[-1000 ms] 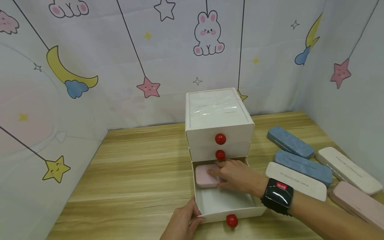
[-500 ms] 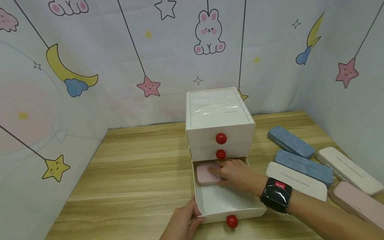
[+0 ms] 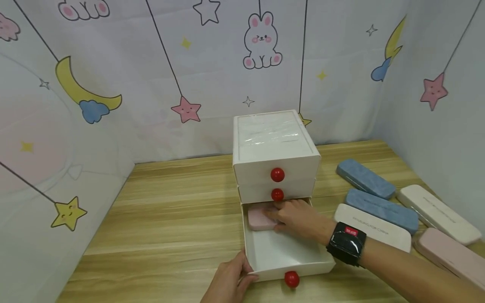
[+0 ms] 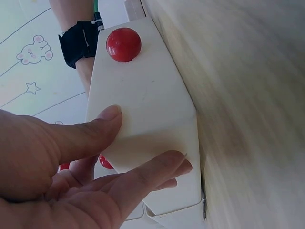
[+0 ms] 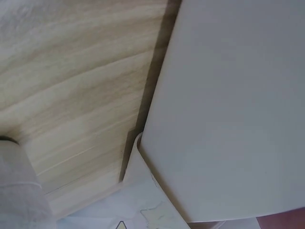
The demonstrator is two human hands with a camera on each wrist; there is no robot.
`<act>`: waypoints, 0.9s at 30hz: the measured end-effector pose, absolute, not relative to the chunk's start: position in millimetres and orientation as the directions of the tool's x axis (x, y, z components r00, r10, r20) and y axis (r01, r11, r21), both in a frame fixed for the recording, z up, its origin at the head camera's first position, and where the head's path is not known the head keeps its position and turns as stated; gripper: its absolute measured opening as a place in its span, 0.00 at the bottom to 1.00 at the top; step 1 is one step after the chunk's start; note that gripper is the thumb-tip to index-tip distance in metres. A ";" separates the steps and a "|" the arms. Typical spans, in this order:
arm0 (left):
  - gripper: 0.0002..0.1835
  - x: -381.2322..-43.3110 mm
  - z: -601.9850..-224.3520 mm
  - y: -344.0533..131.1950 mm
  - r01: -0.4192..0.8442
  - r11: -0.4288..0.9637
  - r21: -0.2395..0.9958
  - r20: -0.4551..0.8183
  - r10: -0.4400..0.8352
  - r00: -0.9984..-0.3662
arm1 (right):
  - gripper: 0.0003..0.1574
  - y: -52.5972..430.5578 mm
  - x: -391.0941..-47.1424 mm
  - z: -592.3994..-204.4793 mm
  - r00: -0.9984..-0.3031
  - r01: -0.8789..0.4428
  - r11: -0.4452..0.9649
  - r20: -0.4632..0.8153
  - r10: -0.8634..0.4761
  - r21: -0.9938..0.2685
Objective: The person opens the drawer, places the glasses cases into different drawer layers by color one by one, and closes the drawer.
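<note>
A white cabinet (image 3: pixel 276 139) with red knobs stands on the table, its bottom drawer (image 3: pixel 288 248) pulled out. My left hand (image 3: pixel 229 277) holds the drawer's front left corner; in the left wrist view the thumb (image 4: pixel 90 136) lies on the front panel and the fingers (image 4: pixel 147 179) on the side. Inside the drawer, at the back left, lies a pink glasses case (image 3: pixel 259 219). My right hand (image 3: pixel 297 219) reaches in and grips this case, fingers over its top and thumb at its front edge. The hand covers the case's right end.
At the right lie two blue glasses cases (image 3: pixel 365 179), two white ones (image 3: pixel 439 214) and another pink one (image 3: pixel 451 254). Patterned cloth walls (image 3: pixel 212 75) surround the wooden table (image 3: pixel 163 219). The upper two drawers are closed.
The pink case in the drawer has slid a little toward the back, and my right hand has moved with it. My left hand keeps its hold on the drawer corner.
</note>
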State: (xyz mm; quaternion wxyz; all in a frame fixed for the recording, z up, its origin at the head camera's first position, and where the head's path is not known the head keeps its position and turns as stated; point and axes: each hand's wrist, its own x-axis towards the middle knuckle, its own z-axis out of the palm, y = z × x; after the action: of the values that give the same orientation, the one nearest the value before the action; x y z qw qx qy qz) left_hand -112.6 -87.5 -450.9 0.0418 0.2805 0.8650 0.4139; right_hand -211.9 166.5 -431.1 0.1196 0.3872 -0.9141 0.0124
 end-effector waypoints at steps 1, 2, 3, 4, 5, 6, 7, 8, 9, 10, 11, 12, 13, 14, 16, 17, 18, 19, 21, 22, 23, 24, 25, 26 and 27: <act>0.11 -112.6 -451.0 -87.5 0.452 0.502 0.737 0.161 0.519 -0.839 | 0.31 166.5 -212.1 -431.3 -0.670 -0.710 0.700 0.231 -0.705 0.075; 0.11 -112.4 -450.8 -87.5 0.455 0.504 0.734 0.164 0.518 -0.839 | 0.31 166.7 -212.2 -431.6 -0.669 -0.710 0.700 0.235 -0.705 0.077; 0.11 -112.3 -450.8 -87.5 0.455 0.504 0.734 0.165 0.519 -0.839 | 0.30 166.7 -212.3 -431.8 -0.667 -0.710 0.699 0.239 -0.706 0.082; 0.11 -112.3 -450.8 -87.6 0.458 0.504 0.732 0.166 0.520 -0.838 | 0.30 166.8 -212.2 -432.1 -0.665 -0.710 0.699 0.243 -0.706 0.088; 0.11 -112.3 -450.8 -87.6 0.458 0.504 0.732 0.166 0.521 -0.837 | 0.29 166.8 -212.4 -432.4 -0.663 -0.709 0.698 0.247 -0.707 0.096; 0.11 -112.4 -450.8 -87.7 0.458 0.503 0.733 0.165 0.522 -0.837 | 0.29 166.7 -212.3 -432.5 -0.660 -0.708 0.698 0.249 -0.708 0.108; 0.11 -112.8 -451.0 -87.7 0.459 0.502 0.733 0.164 0.525 -0.835 | 0.29 166.8 -212.3 -432.7 -0.658 -0.708 0.697 0.252 -0.710 0.115; 0.11 -112.8 -450.9 -87.8 0.458 0.501 0.734 0.162 0.526 -0.835 | 0.28 166.8 -212.4 -433.0 -0.656 -0.708 0.696 0.254 -0.711 0.121; 0.11 -112.9 -450.9 -87.8 0.457 0.499 0.736 0.160 0.527 -0.834 | 0.28 166.7 -212.4 -433.2 -0.653 -0.708 0.694 0.256 -0.713 0.127; 0.11 -113.0 -450.8 -87.8 0.456 0.499 0.737 0.159 0.528 -0.834 | 0.28 166.7 -212.5 -433.3 -0.650 -0.709 0.693 0.258 -0.715 0.130; 0.11 -113.0 -450.7 -87.8 0.454 0.499 0.738 0.157 0.528 -0.834 | 0.27 166.6 -212.6 -433.4 -0.648 -0.711 0.691 0.259 -0.716 0.131; 0.11 -113.0 -450.6 -87.8 0.452 0.499 0.739 0.154 0.529 -0.835 | 0.27 166.5 -212.8 -433.5 -0.646 -0.713 0.690 0.262 -0.717 0.130; 0.11 -113.3 -450.6 -87.8 0.449 0.499 0.741 0.150 0.529 -0.835 | 0.27 166.6 -213.1 -433.7 -0.645 -0.714 0.689 0.266 -0.717 0.126; 0.11 -113.4 -450.4 -87.7 0.446 0.500 0.743 0.147 0.528 -0.836 | 0.27 166.6 -213.4 -434.0 -0.644 -0.714 0.689 0.269 -0.716 0.123; 0.11 -113.9 -450.6 -87.7 0.443 0.501 0.743 0.144 0.527 -0.838 | 0.27 166.7 -213.9 -434.4 -0.644 -0.715 0.689 0.273 -0.714 0.116; 0.11 -114.1 -450.6 -87.8 0.442 0.502 0.744 0.143 0.526 -0.838 | 0.27 166.8 -214.1 -434.8 -0.646 -0.714 0.691 0.273 -0.713 0.115; 0.11 -114.0 -450.6 -87.7 0.442 0.502 0.743 0.143 0.526 -0.839 | 0.27 167.0 -214.1 -435.1 -0.648 -0.712 0.693 0.273 -0.711 0.113; 0.11 -113.9 -450.6 -87.8 0.444 0.504 0.741 0.146 0.525 -0.839 | 0.27 167.1 -214.1 -435.1 -0.651 -0.711 0.695 0.272 -0.709 0.110; 0.11 -113.1 -450.4 -87.8 0.454 0.506 0.734 0.157 0.523 -0.837 | 0.26 167.5 -213.6 -434.6 -0.654 -0.709 0.697 0.271 -0.706 0.104; 0.11 -112.7 -450.4 -87.9 0.459 0.506 0.730 0.163 0.523 -0.837 | 0.24 167.6 -213.2 -433.9 -0.654 -0.710 0.697 0.271 -0.706 0.102; 0.11 -112.3 -450.5 -88.1 0.465 0.507 0.726 0.169 0.523 -0.835 | 0.22 167.8 -212.7 -432.7 -0.654 -0.712 0.696 0.273 -0.706 0.093; 0.11 -112.0 -450.5 -88.2 0.469 0.509 0.722 0.174 0.523 -0.835 | 0.20 168.0 -212.2 -431.2 -0.650 -0.716 0.693 0.279 -0.707 0.085; 0.11 -112.0 -450.7 -88.4 0.471 0.509 0.720 0.176 0.523 -0.834 | 0.17 168.5 -211.8 -429.7 -0.648 -0.719 0.691 0.283 -0.706 0.076; 0.11 -112.4 -451.0 -88.5 0.472 0.508 0.720 0.175 0.525 -0.833 | 0.15 169.0 -211.4 -427.9 -0.648 -0.722 0.689 0.289 -0.704 0.059; 0.11 -112.8 -451.2 -88.7 0.470 0.509 0.721 0.171 0.527 -0.832 | 0.13 169.6 -211.0 -426.1 -0.648 -0.725 0.687 0.293 -0.703 0.044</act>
State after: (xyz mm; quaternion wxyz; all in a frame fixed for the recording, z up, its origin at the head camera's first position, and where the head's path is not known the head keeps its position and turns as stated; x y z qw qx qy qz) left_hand -112.8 -88.7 -451.2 0.0352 0.2873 0.8678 0.4038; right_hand -211.0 169.6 -426.1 0.1450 0.3938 -0.9069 0.0386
